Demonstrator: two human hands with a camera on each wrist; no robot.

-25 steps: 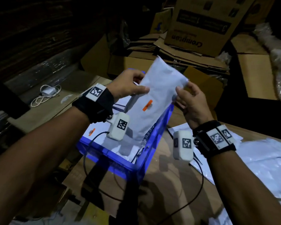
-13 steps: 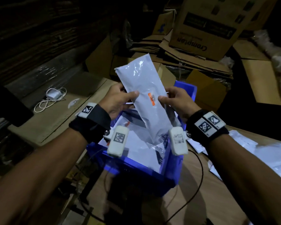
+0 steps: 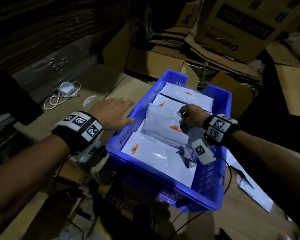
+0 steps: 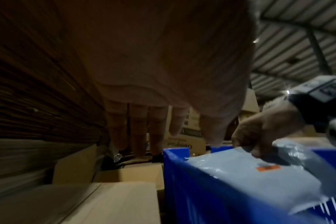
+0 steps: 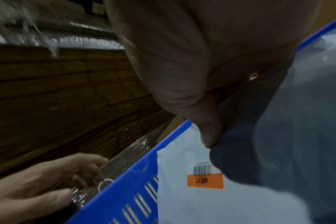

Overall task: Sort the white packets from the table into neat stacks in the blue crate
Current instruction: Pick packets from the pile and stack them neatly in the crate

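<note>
In the blue crate (image 3: 213,172) the packet (image 3: 163,125) that both hands held upright over it half a second ago now lies flat, slightly askew, on top of the other white packets (image 3: 156,158), its orange sticker facing up. The right hand (image 3: 191,116) has come down with it and its curled fingers pinch the packet's far right edge; the right wrist view shows the thumb (image 5: 209,130) pressing into the plastic above a barcode and orange label. The left hand (image 3: 111,113) has let go and moved out over the crate's left rim, fingers straight and relaxed, holding nothing, hovering above the cardboard-covered bench (image 3: 100,96). Left of it a white charger (image 3: 66,88) with a coiled cable lies on the cardboard. Beyond the crate stand stacked cardboard boxes (image 3: 232,37), one printed with upside-down lettering. More white packets (image 3: 255,193) lie on the bench just right of the crate, partly hidden by the right forearm. Thin black cables hang from both wrist cameras.
</note>
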